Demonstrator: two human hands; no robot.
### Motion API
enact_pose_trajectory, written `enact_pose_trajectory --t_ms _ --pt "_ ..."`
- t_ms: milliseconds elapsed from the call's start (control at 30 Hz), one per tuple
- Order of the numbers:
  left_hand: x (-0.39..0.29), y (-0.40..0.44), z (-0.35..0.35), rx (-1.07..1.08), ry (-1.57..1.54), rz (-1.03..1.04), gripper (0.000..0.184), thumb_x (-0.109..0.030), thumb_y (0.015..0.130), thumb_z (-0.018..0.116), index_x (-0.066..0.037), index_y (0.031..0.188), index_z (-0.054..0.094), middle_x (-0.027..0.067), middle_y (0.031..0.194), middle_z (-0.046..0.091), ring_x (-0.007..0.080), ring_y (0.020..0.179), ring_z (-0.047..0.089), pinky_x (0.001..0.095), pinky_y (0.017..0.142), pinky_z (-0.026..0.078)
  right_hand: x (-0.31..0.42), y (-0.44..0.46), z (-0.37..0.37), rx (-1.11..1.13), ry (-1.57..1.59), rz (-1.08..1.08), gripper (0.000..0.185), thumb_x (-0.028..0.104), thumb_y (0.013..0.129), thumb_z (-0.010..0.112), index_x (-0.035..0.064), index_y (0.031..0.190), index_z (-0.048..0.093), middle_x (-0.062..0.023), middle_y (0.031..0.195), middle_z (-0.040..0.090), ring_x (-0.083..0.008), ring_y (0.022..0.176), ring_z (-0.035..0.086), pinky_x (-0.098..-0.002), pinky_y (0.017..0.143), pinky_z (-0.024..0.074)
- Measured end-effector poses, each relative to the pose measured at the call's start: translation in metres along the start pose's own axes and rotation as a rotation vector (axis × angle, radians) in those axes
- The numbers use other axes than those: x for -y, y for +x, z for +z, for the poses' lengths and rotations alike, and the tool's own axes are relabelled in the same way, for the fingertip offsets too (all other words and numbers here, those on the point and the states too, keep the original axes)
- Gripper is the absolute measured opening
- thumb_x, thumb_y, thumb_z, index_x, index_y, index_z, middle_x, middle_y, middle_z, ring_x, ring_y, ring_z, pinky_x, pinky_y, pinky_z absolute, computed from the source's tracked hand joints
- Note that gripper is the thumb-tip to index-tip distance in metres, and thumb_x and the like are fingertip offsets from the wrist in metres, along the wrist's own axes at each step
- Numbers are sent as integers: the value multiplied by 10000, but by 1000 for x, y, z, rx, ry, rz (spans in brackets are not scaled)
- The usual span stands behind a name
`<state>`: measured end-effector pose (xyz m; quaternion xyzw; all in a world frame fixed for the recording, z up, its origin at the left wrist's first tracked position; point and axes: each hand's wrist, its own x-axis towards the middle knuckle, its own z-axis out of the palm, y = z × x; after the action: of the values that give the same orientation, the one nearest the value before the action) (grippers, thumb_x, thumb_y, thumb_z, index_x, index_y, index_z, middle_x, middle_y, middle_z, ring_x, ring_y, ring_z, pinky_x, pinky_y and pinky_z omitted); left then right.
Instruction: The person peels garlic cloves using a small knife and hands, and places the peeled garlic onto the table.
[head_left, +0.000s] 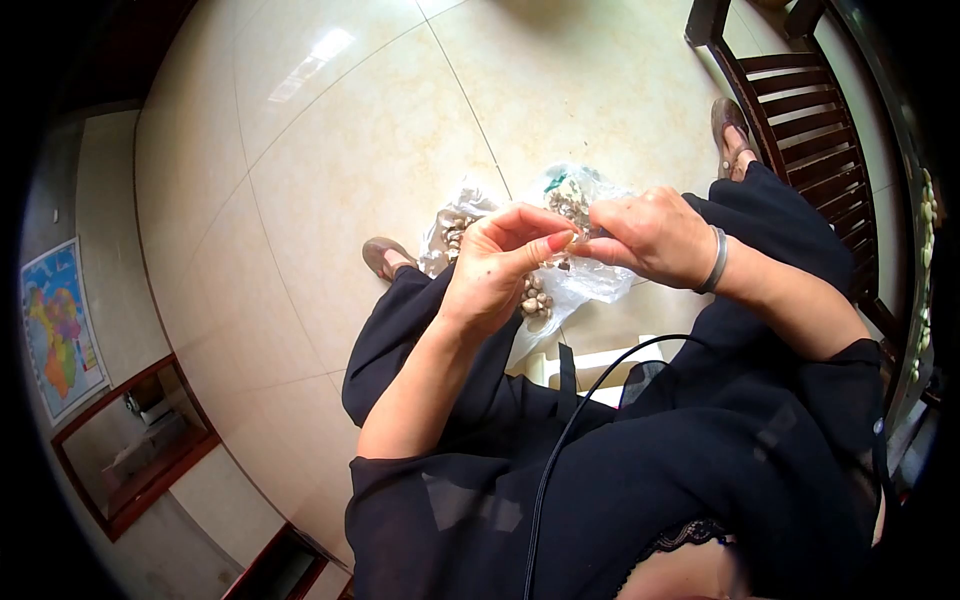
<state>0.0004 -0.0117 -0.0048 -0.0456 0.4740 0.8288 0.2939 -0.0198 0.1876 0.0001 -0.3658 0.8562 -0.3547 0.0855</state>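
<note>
My left hand [500, 262] and my right hand [655, 238] meet fingertip to fingertip over the plastic bags. Both are closed in a pinch on a small pale piece [578, 236] that looks like a mushroom, mostly hidden by the fingers. Below my left hand, several small brownish mushrooms [536, 298] lie on a clear plastic bag [590, 287]. More mushrooms [455, 232] sit in a white bag [437, 252] to the left, partly behind that hand. Beyond the fingers, pale trimmings [568, 200] fill another thin bag [600, 185] with a green print.
A white stool or box edge [600, 365] shows between my legs. A black cable [556, 450] runs down my front. A dark wooden slatted chair [810, 120] stands at the right, near a table edge [905, 200]. Glossy tiles [330, 190] cover the floor; a map [62, 325] hangs at left.
</note>
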Motion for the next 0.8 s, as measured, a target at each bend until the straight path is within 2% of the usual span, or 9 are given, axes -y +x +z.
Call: enact_pose_trajectory --t_ms 67,133,333,433,500,567,633,767,800 --pt "-1 -1 1 -24 -22 -34 117 -10 777 589 17 891 583 85 854 610 133 835 563 255 785 427 0 0 1 -23 -45 -9 289 296 800 561 54 676 462 -132 556 506 -295 515 534 -353 450 413" --pt "-1 -1 1 -50 -45 -68 129 -11 780 587 17 905 579 84 864 609 134 844 561 255 793 427 1 1 1 -46 -147 -14 353 386 828 494 54 707 492 -114 550 536 -268 520 569 -343 435 430" --pt "-1 0 0 -196 -193 -132 229 -56 795 585 6 1013 549 80 935 595 144 877 562 262 819 428 2 0 6 -41 -206 -53 362 402 813 506 58 704 487 -104 562 541 -261 511 565 -340 434 433" --pt "-5 0 4 -184 -216 -130 315 -66 801 578 0 1103 519 84 985 582 145 908 555 256 823 426 2 -2 7 7 -170 -31 309 308 776 580 55 666 442 -114 574 498 -272 543 550 -347 451 414" --pt "-4 0 2 -139 -229 -120 375 -70 806 569 -4 1166 482 87 1022 567 130 882 547 250 822 423 0 -3 7 30 -161 -43 309 312 778 575 55 670 442 -112 576 500 -275 546 550 -348 457 416" --pt "-2 1 -2 -103 -222 -99 370 -74 808 567 0 1161 485 89 1026 565 124 857 541 249 819 422 -1 -3 7 53 -152 -54 310 316 780 571 55 674 441 -111 578 502 -278 549 551 -350 462 417" --pt "-2 0 -4 -67 -213 -80 365 -78 810 566 3 1157 488 91 1029 562 118 831 535 249 815 420 -1 -3 7 72 -137 -49 360 396 816 505 58 697 474 -126 570 545 -278 530 567 -356 463 434" --pt "1 2 -3 -50 -143 -97 371 -62 819 539 12 1175 466 113 1072 531 108 831 529 224 800 434 0 -4 5 85 -95 -32 352 390 823 499 48 741 503 -138 587 552 -292 547 568 -365 472 434" --pt "1 2 -3 -30 -108 -118 361 -58 819 536 12 1168 473 115 1082 526 112 844 532 224 807 430 1 -3 5 87 -23 4 294 334 812 527 48 749 502 -131 620 552 -294 572 565 -360 490 434"
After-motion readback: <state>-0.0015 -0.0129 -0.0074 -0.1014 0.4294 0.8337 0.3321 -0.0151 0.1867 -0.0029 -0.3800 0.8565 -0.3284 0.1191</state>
